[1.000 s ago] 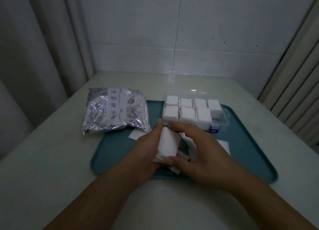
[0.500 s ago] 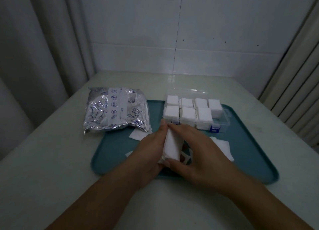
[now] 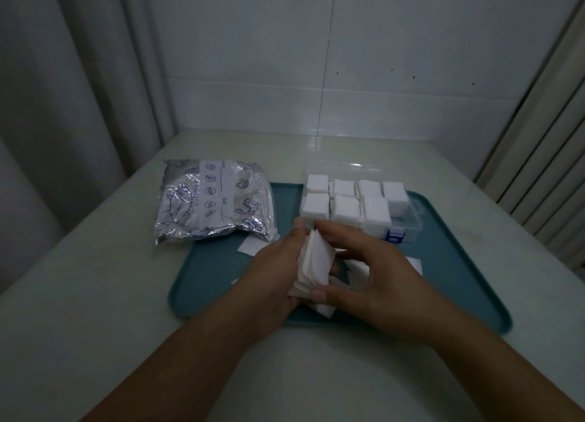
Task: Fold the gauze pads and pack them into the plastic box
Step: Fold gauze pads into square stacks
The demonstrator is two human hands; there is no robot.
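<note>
Gauze pad stack (image 3: 313, 263) is being held on edge above teal tray (image 3: 215, 272), left hand (image 3: 272, 269) gripping one face, right hand (image 3: 376, 272) fingers pinching the other. Clear plastic box (image 3: 408, 228) sitting behind, holding folded pads; foil bag (image 3: 215, 200) lying left on table (image 3: 95, 295).

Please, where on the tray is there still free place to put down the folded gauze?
Bare teal tray shows right of the right hand, below the plastic box. Another bare patch lies left of the left hand, under the foil bag. Crowded: the middle, where both hands hold the gauze stack over loose pads.
</note>
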